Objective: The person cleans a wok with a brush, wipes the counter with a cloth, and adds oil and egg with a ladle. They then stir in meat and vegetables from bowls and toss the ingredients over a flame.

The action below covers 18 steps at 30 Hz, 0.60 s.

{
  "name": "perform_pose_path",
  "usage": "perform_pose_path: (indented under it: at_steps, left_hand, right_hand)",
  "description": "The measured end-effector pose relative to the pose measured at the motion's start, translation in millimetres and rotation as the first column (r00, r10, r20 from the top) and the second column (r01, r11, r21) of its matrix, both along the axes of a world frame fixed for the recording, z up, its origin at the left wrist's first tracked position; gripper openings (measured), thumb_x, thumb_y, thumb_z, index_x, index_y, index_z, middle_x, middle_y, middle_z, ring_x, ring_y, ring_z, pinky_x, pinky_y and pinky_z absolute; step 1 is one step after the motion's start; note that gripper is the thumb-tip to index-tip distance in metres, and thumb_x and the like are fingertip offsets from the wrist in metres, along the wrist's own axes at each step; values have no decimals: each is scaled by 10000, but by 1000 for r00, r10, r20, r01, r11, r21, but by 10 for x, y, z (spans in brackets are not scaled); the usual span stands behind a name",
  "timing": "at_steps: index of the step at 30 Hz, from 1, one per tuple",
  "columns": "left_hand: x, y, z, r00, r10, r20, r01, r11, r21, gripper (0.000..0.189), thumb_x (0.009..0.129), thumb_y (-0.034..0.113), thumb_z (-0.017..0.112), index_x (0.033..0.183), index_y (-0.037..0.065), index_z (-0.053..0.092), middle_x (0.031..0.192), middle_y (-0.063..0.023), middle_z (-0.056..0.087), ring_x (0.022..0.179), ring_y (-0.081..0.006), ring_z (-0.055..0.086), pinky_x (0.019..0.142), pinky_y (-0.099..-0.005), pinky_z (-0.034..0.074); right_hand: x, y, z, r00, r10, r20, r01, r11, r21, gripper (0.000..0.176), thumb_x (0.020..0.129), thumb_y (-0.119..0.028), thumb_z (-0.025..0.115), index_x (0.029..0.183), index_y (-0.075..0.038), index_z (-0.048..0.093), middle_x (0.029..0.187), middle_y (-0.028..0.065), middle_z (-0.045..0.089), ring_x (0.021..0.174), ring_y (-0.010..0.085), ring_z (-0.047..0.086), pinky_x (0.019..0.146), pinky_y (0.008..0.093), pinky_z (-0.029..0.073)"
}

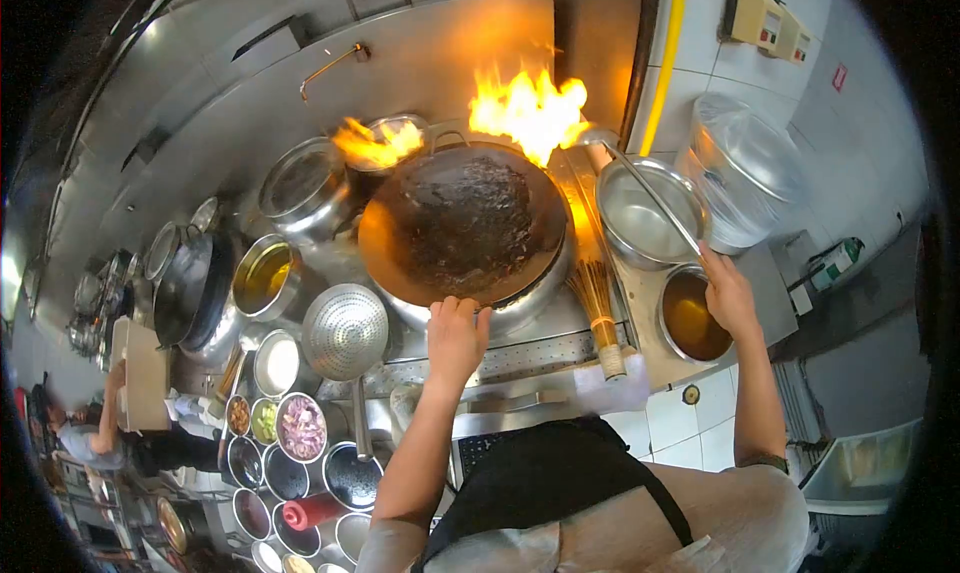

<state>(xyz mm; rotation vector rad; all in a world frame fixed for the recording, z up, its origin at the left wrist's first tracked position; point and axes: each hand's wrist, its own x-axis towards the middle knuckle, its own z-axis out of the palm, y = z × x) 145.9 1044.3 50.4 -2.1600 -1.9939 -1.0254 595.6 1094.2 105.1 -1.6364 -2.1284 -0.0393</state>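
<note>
Wok (385, 238), near edge partly covered by left hand (457, 338); ladle (650, 193), handle end hidden in right hand (728, 291); rear pot (408, 123), partly behind flame (378, 145); far-left pans (88, 293), too small to identify.

I record the wok (385, 231) at centre, the left hand (458, 335) on its near rim and flames (530, 111) behind its far edge. To its right I find the brush (598, 318), then the basin (612, 211); the ladle (655, 195), in the right hand (728, 291), crosses above that basin. Nearer stands a pot of liquid (680, 279). Left of the wok I note the skimmer (345, 331), the oil pot (289, 298) farther left, and the chopped pieces (302, 428) in a container before it.
</note>
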Motion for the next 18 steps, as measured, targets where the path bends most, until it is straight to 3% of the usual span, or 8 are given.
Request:
perform_pose_path:
  at_steps: [4, 7, 8, 10, 11, 13, 15, 18]
  left_hand:
    - [40, 67, -115, 1000, -11, -12, 11, 998, 64, 163, 856, 176, 707, 836, 43, 614, 813, -159, 555, 820, -367, 536, 734, -482, 452]
    - [3, 109, -140, 994, -19, -109, 20, 1000, 6, 132, 887, 169, 682, 858, 46, 647, 861, -154, 587, 841, -360, 542, 774, -450, 444]
    - [-33, 86, -72, 990, -123, -63, 125, 991, 44, 113, 913, 154, 653, 905, 42, 645, 869, -158, 590, 850, -374, 543, 779, -471, 436]
    - [-130, -95, 41, 976, -121, 182, 134, 989, -62, 291, 936, 141, 644, 1202, 26, 626, 1189, -208, 611, 1135, -394, 571, 997, -444, 448]
    - [-229, -222, 44, 982, -83, 167, 91, 995, -39, 376, 930, 134, 656, 1285, 25, 597, 1340, -209, 564, 1251, -380, 536, 1075, -420, 416]
    - [-421, -528, 50, 987, 42, 157, -30, 997, -76, 405, 928, 154, 669, 1297, 9, 584, 1334, -223, 563, 1246, -401, 529, 1063, -451, 418]
    - [-620, -858, -112, 963, 190, 192, -155, 970, -186, 451, 937, 205, 669, 1313, -18, 560, 1345, -244, 544, 1269, -413, 507, 1079, -462, 402]
    - [-767, -1280, -553, 881, 427, 204, -325, 859, -395, 579, 937, 305, 676, 1358, -53, 504, 1386, -273, 495, 1308, -431, 466, 1100, -470, 380]
  right_hand:
    - [237, -14, -238, 988, -128, 86, 137, 985, -102, 687, 808, 44, 532, 1445, -213, 501, 1008, 180, 588, 913, 430, 615, 796, 512, 518]
    - [335, 135, -347, 966, -210, 154, 230, 965, -125, 661, 825, 38, 541, 1426, -237, 524, 1055, 176, 579, 935, 409, 614, 823, 506, 515]
    - [360, 200, -465, 956, -221, 192, 247, 962, -119, 636, 835, 31, 550, 1408, -242, 541, 1098, 170, 583, 949, 396, 615, 840, 500, 514]
    - [408, 280, -549, 950, -79, 302, 94, 995, -36, 530, 873, -29, 592, 1377, -190, 562, 1160, 167, 583, 961, 367, 619, 862, 468, 513]
    - [236, 156, -461, 978, -47, 202, 51, 999, -15, 501, 881, -51, 605, 1367, -164, 565, 1167, 170, 587, 967, 359, 622, 871, 456, 512]
    - [-343, -91, -200, 1000, 7, -8, -7, 998, 63, 456, 896, -95, 630, 1348, -112, 572, 1182, 177, 593, 979, 344, 628, 889, 432, 509]
    - [-641, -299, -559, 935, -72, -347, -83, 908, -412, 473, 901, -174, 660, 1345, -46, 561, 1144, 189, 604, 1077, 346, 618, 922, 436, 496]
    - [-1278, -686, -1027, 998, -52, -44, 18, 831, -556, 675, 870, -291, 700, 1446, -57, 436, 1124, 223, 594, 1082, 374, 613, 926, 472, 494]
